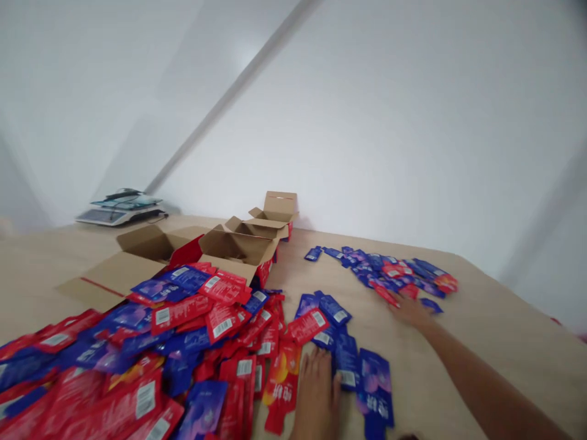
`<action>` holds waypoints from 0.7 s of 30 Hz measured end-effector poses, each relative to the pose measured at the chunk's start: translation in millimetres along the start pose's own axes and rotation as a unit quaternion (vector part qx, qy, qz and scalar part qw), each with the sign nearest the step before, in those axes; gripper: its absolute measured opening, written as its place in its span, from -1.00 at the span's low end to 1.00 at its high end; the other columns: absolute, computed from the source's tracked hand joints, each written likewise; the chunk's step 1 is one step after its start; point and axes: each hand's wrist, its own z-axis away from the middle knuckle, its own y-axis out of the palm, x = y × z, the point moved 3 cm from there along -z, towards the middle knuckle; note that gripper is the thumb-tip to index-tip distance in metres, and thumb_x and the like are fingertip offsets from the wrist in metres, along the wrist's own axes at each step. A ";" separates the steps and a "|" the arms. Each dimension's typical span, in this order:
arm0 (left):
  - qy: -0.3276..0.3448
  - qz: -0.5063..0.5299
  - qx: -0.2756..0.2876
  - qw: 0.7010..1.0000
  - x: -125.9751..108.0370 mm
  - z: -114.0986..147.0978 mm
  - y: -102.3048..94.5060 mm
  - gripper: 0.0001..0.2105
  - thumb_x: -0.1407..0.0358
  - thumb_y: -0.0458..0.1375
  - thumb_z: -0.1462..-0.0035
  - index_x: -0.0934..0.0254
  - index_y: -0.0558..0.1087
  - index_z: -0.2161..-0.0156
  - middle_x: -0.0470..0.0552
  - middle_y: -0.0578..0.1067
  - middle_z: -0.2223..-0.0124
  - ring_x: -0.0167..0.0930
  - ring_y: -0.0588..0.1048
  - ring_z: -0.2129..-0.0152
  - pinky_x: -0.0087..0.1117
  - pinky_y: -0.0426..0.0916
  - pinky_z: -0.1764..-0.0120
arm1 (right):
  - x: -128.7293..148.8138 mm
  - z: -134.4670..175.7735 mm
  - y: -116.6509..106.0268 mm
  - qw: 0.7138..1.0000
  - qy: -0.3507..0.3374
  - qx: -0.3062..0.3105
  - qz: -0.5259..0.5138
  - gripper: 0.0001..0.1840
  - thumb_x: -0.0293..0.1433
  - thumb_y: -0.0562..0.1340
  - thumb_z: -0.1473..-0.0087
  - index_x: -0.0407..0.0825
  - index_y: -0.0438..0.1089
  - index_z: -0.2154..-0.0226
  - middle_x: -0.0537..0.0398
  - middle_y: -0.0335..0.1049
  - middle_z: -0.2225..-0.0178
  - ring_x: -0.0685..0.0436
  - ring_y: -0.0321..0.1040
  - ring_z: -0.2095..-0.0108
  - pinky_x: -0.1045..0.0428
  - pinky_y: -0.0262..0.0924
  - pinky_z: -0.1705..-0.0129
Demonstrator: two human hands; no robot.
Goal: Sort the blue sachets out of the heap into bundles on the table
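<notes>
My left hand (pixel 315 391) lies palm down at the front, fingers stretched out, between a red-and-orange sachet (pixel 280 388) and a blue sachet (pixel 347 360). Its fingertips are close to a red sachet (pixel 308 326) on top of several blue ones. Farther off to the right, my right hand (pixel 411 310) reaches to the near edge of a spread of mixed sachets (pixel 373 263). Its fingers look extended and touch or nearly touch a red sachet (pixel 385 293); slight blur hides the exact contact. A blue sachet (pixel 431 305) lies just beside that hand.
A large heap of red and blue sachets (pixel 183 330) covers the front left. Behind it several open cardboard boxes (pixel 238 247) stand in a row toward the wall (pixel 389 122). A scale (pixel 121 211) with things on top sits on the table (pixel 486 318) at the back left.
</notes>
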 end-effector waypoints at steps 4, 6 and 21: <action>-0.032 0.046 0.043 0.997 -10.1 -8.0 -15.3 -0.63 0.25 -0.12 -0.21 0.34 0.31 -0.06 0.19 0.39 -0.07 -0.22 0.31 -0.07 -0.05 0.17 -0.10 | 57.4 75.4 -18.3 0.998 -0.034 0.042 -0.018 -0.30 0.11 -0.07 -0.02 0.32 -0.03 -0.20 0.06 -0.16 -0.29 -0.59 -0.21 -0.21 -0.60 -0.28 0.01; -0.039 0.066 0.038 0.996 -11.6 -12.2 -21.0 -0.62 0.25 -0.13 -0.20 0.35 0.32 -0.04 0.20 0.39 -0.06 -0.22 0.32 -0.05 -0.06 0.19 -0.08 | 77.9 111.0 -23.4 0.996 -0.053 0.061 -0.034 -0.22 0.16 -0.02 0.03 0.28 -0.02 -0.21 0.01 -0.16 -0.29 -0.60 -0.22 -0.21 -0.57 -0.28 0.00; -0.026 0.068 -0.020 0.997 1.6 -12.0 -9.4 -0.66 0.26 -0.10 -0.20 0.35 0.37 0.02 0.19 0.45 0.03 -0.25 0.40 0.04 -0.14 0.30 0.00 | 68.8 85.5 -74.7 0.993 -0.017 -0.077 -0.086 -0.47 -0.13 0.05 -0.08 0.03 0.25 -0.07 -0.09 0.19 -0.11 -0.33 0.13 -0.07 -0.21 0.06 0.00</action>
